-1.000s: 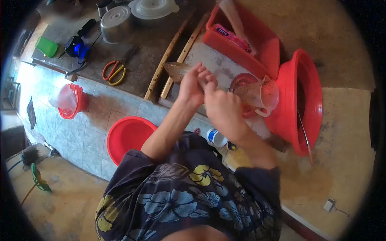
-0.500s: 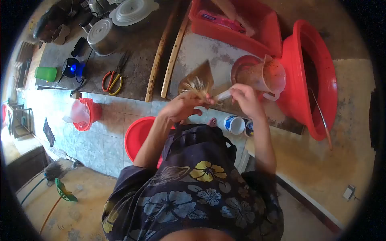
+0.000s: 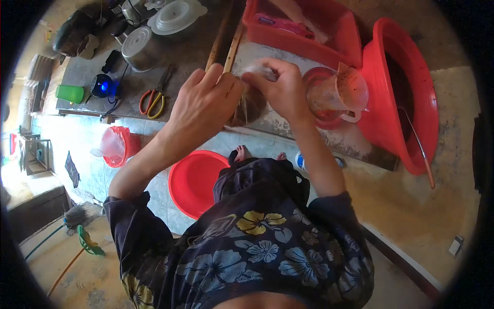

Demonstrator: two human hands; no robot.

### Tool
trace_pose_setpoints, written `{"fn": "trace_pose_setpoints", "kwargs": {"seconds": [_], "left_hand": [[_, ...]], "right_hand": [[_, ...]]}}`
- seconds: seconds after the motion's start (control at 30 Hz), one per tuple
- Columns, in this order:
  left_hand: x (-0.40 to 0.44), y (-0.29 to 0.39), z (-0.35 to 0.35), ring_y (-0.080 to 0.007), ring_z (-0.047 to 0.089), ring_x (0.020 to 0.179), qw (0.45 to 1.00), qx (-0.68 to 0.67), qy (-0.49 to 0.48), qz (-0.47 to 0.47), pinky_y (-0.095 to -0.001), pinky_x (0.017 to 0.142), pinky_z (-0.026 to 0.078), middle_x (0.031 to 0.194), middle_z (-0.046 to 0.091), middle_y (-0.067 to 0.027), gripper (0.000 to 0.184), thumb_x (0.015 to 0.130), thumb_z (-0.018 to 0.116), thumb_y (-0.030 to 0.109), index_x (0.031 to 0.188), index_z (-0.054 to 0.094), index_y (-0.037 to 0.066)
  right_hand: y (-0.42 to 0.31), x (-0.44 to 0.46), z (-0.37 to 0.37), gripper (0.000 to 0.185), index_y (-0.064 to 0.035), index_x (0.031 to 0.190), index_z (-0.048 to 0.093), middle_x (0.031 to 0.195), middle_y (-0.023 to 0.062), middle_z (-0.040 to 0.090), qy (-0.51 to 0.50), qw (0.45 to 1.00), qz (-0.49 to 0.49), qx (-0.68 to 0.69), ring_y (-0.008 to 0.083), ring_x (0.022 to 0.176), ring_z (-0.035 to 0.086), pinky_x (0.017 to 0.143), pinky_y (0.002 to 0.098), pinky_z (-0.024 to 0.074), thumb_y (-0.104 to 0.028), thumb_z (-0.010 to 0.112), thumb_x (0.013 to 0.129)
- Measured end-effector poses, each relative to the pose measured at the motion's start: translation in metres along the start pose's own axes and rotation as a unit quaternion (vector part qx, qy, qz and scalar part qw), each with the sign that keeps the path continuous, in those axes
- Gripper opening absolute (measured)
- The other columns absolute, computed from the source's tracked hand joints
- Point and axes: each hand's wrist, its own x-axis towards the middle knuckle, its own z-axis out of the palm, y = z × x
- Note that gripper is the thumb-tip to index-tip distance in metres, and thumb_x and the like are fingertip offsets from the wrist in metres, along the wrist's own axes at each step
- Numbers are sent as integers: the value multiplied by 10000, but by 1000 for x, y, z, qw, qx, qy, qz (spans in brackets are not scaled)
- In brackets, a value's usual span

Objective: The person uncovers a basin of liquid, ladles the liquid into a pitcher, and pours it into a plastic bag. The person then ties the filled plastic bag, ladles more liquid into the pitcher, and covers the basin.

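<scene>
A clear plastic bag point(image 3: 250, 106) with brown contents hangs at the table's front edge, partly hidden behind my hands. My left hand point(image 3: 206, 100) is closed at the bag's upper left, its back toward me and its fingertips out of sight. My right hand point(image 3: 282, 88) is closed on the bag's gathered, translucent top end, just above and right of the left hand. Right of my right hand, a clear plastic measuring jug point(image 3: 343, 93) with brown residue stands in a red bowl point(image 3: 315, 76).
A large red basin point(image 3: 380, 67) with dark contents and a long-handled utensil point(image 3: 419, 144) stands at right. Behind is a red tub point(image 3: 329, 49) with a pink packet; another person's arm reaches in. Scissors point(image 3: 153, 103), lidded pots point(image 3: 138, 49) and a green cup point(image 3: 70, 93) lie left.
Both hands have moved up and away from my body with the bag. My left hand has turned its back to the camera, and the bag is now more hidden.
</scene>
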Motion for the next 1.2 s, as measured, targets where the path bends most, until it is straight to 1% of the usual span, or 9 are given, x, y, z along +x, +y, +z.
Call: {"fn": "trace_pose_setpoints", "kwargs": {"seconds": [0.13, 0.27, 0.4, 0.57, 0.67, 0.7, 0.83, 0.97, 1.2], "left_hand": [[17, -5, 15, -189, 494, 813, 999, -41, 27, 5, -322, 666, 405, 767, 526, -11, 146, 661, 583, 139, 791, 566, 75], [28, -10, 46, -221, 535, 666, 978, -195, 55, -54, -329, 592, 419, 668, 566, -35, 59, 672, 610, 101, 696, 594, 49], [32, -14, 86, -155, 541, 546, 861, -456, -17, -223, -310, 505, 408, 558, 548, -58, 154, 748, 628, 128, 669, 608, -3], [43, -14, 132, -95, 550, 624, 714, -640, -64, -276, -274, 566, 438, 662, 597, -42, 155, 782, 653, 137, 824, 609, -6], [46, -3, 148, -117, 563, 646, 762, -595, 44, -252, -270, 606, 448, 718, 609, -45, 213, 750, 669, 114, 915, 585, 8], [42, -1, 156, -140, 576, 658, 833, -487, 98, -244, -271, 634, 453, 730, 613, -46, 258, 716, 682, 115, 930, 573, 21], [34, 8, 155, -111, 576, 683, 826, -442, 2, -350, -258, 621, 463, 761, 613, -39, 220, 723, 675, 96, 918, 596, 34], [31, 22, 176, -212, 662, 664, 786, -440, 69, -429, -313, 604, 500, 717, 667, -125, 178, 702, 649, 148, 803, 645, 1], [31, 34, 197, -246, 670, 692, 805, -383, 195, -408, -328, 633, 514, 738, 665, -147, 160, 706, 614, 93, 834, 629, -2]], "right_hand": [[25, 11, 14, 259, -19, 718, 547, 653, 40, 606, 121, 993, -1, 9, 76, 592, 549, 526, 264, 441, -153, 768, 695], [39, 7, -6, 216, 10, 854, 610, 735, 96, 646, 68, 990, -9, -124, 145, 611, 599, 591, 301, 478, -144, 711, 741], [37, -16, -27, 333, 40, 1048, 614, 772, 70, 669, -44, 983, -110, -138, 120, 675, 591, 647, 276, 469, -125, 681, 766], [71, -17, -24, 218, 33, 835, 660, 758, 193, 649, 106, 980, 10, -168, 297, 708, 650, 652, 350, 487, -120, 690, 683], [91, -13, -19, 219, 44, 810, 653, 706, 196, 631, 194, 955, 16, -224, 314, 655, 635, 612, 360, 479, -129, 686, 681], [94, -14, -19, 208, 44, 800, 649, 710, 194, 628, 203, 951, -6, -233, 316, 661, 627, 612, 370, 472, -125, 679, 683], [116, -20, -21, 159, 33, 767, 632, 731, 180, 617, 240, 928, -79, -272, 321, 696, 595, 621, 405, 441, -104, 651, 690], [134, -15, -17, 116, 18, 748, 617, 739, 165, 611, 252, 923, -142, -255, 323, 727, 572, 648, 427, 420, -83, 629, 691], [131, -6, -10, 349, -13, 1084, 562, 802, 183, 635, 243, 968, -8, -59, 316, 794, 616, 705, 374, 464, 7, 552, 735]]}}
